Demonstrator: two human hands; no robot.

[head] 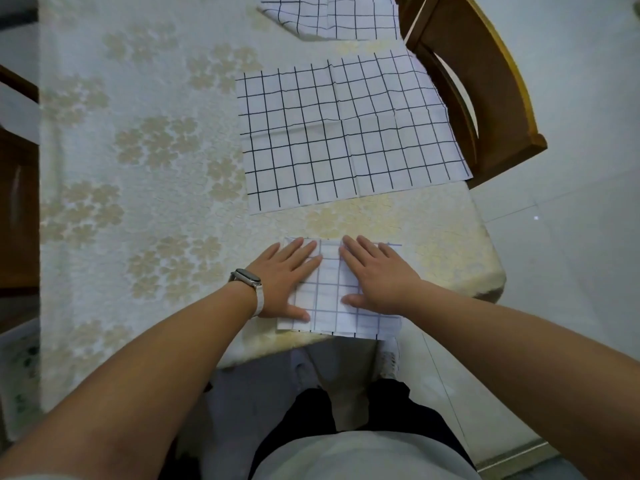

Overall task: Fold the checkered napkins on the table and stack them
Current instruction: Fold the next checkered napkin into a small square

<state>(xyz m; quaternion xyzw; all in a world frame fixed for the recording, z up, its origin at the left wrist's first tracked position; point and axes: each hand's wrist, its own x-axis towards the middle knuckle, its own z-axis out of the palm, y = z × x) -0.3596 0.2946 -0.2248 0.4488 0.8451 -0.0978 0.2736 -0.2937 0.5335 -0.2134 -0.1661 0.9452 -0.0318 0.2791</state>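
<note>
Cotton-looking checkered cloth is getting flattened here: both hands are spread wide, palms down, fingers fanned out, pressing on a folded napkin (337, 289) at the near edge of the worktop (138, 150). Left hand (289, 277) covers its left side, right hand (377, 275) its right, with a strip of fabric showing between them. Neither is pinching anything, just flat contact. A watch (247, 278) with a pale band sits on the left wrist.

That folded napkin is a small rectangle, white with thin bluish grid lines, its near edge just hanging over the worktop's rim.

Further out lies an unfolded napkin (346, 133), a big square, white with bold dark grid lines and visible crease marks, lying flat near the right edge. Beyond it, a third napkin (332, 17) is cut off by the frame's top.

A cream tablecloth with a crinkly texture and beige flower clusters covers the worktop. A wooden chair (485, 81) with a curved back stands at the right.
</note>
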